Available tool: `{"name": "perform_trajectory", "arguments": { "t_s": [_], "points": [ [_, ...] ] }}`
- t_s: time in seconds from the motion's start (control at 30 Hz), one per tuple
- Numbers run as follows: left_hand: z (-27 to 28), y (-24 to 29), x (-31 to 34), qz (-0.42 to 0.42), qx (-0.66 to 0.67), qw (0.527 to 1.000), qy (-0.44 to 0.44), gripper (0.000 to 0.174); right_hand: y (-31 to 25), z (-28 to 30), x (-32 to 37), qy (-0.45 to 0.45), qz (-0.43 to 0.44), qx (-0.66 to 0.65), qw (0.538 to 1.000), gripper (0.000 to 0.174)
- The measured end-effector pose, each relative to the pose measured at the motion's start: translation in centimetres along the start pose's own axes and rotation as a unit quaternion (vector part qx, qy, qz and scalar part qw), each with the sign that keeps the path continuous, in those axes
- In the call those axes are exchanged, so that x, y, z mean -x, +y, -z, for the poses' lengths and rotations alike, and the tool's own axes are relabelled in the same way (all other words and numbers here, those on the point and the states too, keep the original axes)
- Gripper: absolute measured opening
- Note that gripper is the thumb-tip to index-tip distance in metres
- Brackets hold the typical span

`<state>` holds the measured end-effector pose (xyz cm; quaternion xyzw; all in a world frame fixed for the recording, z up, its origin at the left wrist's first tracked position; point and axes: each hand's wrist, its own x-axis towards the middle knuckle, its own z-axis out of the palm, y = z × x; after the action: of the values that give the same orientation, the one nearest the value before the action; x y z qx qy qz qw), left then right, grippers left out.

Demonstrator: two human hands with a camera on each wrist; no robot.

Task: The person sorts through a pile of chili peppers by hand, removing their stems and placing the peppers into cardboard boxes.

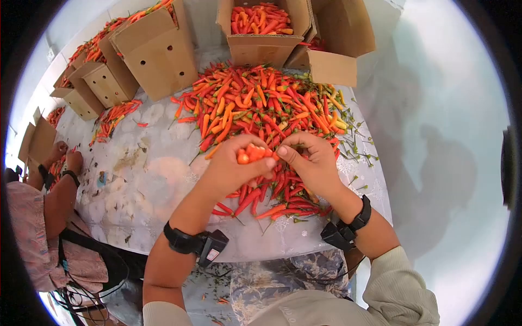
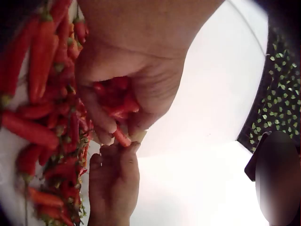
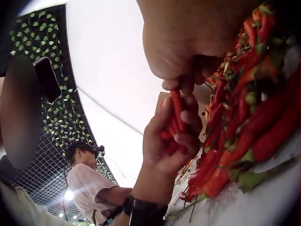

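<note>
My left hand (image 1: 229,169) grips a small bunch of red chili peppers (image 1: 251,154) over the near part of a large pile of chilies (image 1: 244,98). In the right wrist view, one chili (image 3: 177,106) sticks up out of the bunch. The thumb and fingers of my right hand (image 1: 316,167) pinch that chili at its end, and the pinched tip is hidden behind the fingers. The left wrist view shows both hands meeting at the chili (image 2: 122,137), with more chilies (image 2: 115,96) inside the left palm.
Cardboard boxes (image 1: 266,49) of chilies line the table's far side, with another open box (image 1: 342,30) beside them. Green stems (image 1: 356,146) lie scattered along the right edge. At the left, another person (image 1: 54,217) works at a smaller box (image 1: 38,140). A pale wall (image 1: 435,163) stands at right.
</note>
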<state>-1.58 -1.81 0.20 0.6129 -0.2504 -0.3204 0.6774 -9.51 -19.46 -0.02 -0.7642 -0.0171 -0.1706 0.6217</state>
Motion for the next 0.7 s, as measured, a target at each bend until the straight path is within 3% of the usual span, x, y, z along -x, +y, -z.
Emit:
{"name": "perform_trajectory", "arguments": {
  "t_s": [0.13,0.23,0.37,0.43,0.53,0.63,0.7],
  "points": [
    [-0.8,0.1,0.1,0.019,0.03,0.999,0.007,0.025,0.4,-0.1,0.0,0.029,0.044,0.064,0.997,0.014],
    [-0.7,-0.3,0.1,0.023,0.009,1.0,0.008,0.027,-0.1,0.1,-0.1,0.044,0.152,0.213,0.964,0.014],
    [-0.6,-0.4,-0.1,0.033,-0.014,0.999,0.017,0.029,-0.3,0.1,-0.4,0.064,0.264,0.275,0.922,0.014],
    [-0.7,-0.4,-0.1,0.034,0.006,0.999,0.013,0.028,-0.4,0.1,-0.3,0.085,0.281,0.293,0.91,0.014],
    [-0.6,-0.3,-0.1,0.021,0.068,0.997,0.037,0.026,0.0,1.1,-0.9,0.214,0.292,0.328,0.873,0.014],
    [-0.1,0.2,-0.2,-0.003,0.122,0.991,0.059,0.023,-0.1,3.6,-1.9,0.249,0.211,0.426,0.844,0.021],
    [0.3,0.2,-0.2,-0.013,0.152,0.986,0.07,0.02,0.8,3.8,-2.3,0.224,0.203,0.429,0.851,0.026]
  ]
}}
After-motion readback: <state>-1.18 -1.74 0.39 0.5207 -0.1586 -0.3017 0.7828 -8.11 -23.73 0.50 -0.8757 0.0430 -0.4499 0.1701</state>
